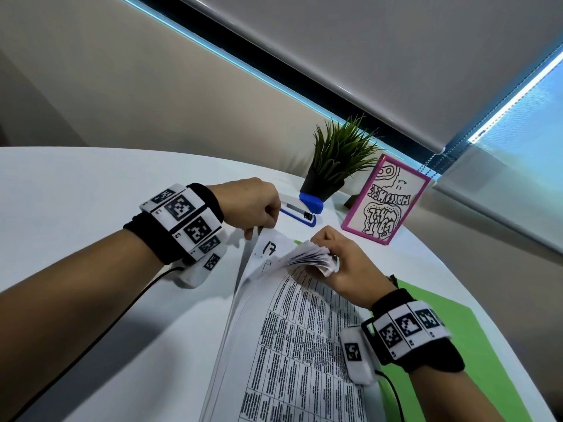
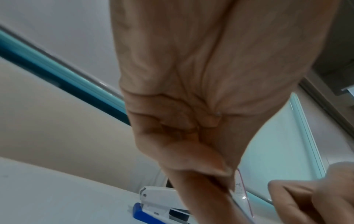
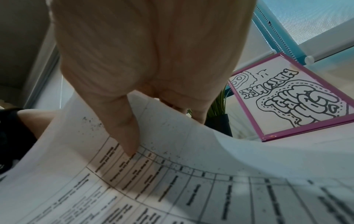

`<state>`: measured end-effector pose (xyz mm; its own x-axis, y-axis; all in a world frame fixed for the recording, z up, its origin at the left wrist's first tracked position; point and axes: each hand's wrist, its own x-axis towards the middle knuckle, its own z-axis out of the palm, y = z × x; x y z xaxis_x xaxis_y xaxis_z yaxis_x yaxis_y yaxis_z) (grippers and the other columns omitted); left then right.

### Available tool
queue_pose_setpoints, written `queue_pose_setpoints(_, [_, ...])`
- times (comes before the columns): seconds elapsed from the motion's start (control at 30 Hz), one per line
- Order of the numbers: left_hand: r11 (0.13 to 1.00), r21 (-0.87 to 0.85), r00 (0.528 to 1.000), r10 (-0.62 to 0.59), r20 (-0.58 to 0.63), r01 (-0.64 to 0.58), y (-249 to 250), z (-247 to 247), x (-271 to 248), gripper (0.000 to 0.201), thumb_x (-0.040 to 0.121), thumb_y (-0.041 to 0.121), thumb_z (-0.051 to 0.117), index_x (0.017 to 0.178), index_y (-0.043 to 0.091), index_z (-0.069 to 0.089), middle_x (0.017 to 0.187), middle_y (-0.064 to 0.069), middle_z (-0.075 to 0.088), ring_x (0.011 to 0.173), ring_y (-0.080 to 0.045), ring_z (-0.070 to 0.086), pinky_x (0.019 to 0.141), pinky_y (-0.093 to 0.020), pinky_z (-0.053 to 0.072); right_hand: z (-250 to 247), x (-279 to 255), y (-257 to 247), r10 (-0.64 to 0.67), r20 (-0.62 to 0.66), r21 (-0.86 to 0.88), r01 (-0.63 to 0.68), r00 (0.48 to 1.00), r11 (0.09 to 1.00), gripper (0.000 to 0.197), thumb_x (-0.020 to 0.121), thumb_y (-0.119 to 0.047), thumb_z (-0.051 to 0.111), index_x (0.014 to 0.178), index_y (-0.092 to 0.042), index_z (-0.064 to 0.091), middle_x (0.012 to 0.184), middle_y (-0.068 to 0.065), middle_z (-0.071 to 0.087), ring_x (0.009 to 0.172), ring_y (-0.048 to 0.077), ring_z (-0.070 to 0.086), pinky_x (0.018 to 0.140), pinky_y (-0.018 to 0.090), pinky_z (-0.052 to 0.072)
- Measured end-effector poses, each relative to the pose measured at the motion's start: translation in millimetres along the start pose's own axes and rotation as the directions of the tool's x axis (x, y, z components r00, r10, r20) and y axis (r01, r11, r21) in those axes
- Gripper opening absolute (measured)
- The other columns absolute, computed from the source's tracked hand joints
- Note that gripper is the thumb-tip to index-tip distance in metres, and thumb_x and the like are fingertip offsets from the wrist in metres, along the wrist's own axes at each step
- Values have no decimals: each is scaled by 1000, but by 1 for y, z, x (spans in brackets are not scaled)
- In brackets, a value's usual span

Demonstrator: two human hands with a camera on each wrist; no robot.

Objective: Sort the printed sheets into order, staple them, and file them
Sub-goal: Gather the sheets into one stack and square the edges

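Note:
A stack of printed sheets (image 1: 298,354) with tables lies on the white table (image 1: 76,184). My left hand (image 1: 256,208) pinches the far corner of some lifted sheets; the exposed one carries a handwritten 17 (image 1: 270,248). My right hand (image 1: 332,257) grips the curled-up, fanned corners of several top sheets (image 1: 307,257). In the right wrist view the thumb (image 3: 126,136) presses on a printed sheet (image 3: 172,189). A white and blue stapler (image 1: 300,210) sits just behind my left hand, also low in the left wrist view as the stapler (image 2: 161,207). A green folder (image 1: 451,339) lies under the stack at the right.
A potted plant (image 1: 335,166) stands behind the stapler. A pink-framed drawing (image 1: 387,199) leans at the table's far right edge. Window blinds (image 1: 396,56) hang behind the table.

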<state>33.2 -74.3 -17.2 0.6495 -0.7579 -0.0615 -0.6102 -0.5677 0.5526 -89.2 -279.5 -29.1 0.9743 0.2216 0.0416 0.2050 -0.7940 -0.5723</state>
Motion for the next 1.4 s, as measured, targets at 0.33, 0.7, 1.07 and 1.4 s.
queue_pose_setpoints(0.33, [992, -126, 998, -17, 68, 25, 1, -2, -4, 22, 78, 16, 75, 97, 15, 64, 82, 3, 74, 59, -11, 71, 55, -20, 46, -2, -4, -4, -57, -25, 92, 59, 998, 994, 21, 81, -17, 75, 97, -4, 74, 126, -5, 63, 114, 3, 60, 94, 17, 47])
queue_pose_setpoints(0.7, [995, -86, 994, -49, 101, 57, 5, -2, -7, 57, 57, 60, 83, 95, 23, 61, 83, 6, 69, 58, -8, 70, 60, -26, 44, -4, -6, -5, -18, -11, 143, 20, 1000, 990, 31, 80, -14, 75, 111, -8, 72, 127, -6, 64, 114, 2, 61, 96, 15, 46])
queue_pose_setpoints(1.07, [995, -77, 998, 68, 8, -67, -4, 1, 0, 9, 83, 21, 73, 87, 16, 66, 80, 2, 73, 53, -5, 68, 60, -22, 47, -4, -6, -2, -46, -44, 51, 48, 998, 998, 16, 85, -15, 72, 100, -12, 70, 93, -2, 71, 87, 15, 66, 79, 34, 54])
queue_pose_setpoints(1.4, [991, 70, 992, 117, -42, -113, 5, 0, -3, 26, 90, 41, 60, 72, 23, 65, 66, 9, 68, 55, -4, 64, 67, -29, 53, -6, 0, 2, -24, -28, -18, 24, 999, 1000, 64, 80, -17, 77, 138, -18, 51, 110, -3, 56, 90, 9, 60, 84, 17, 47])
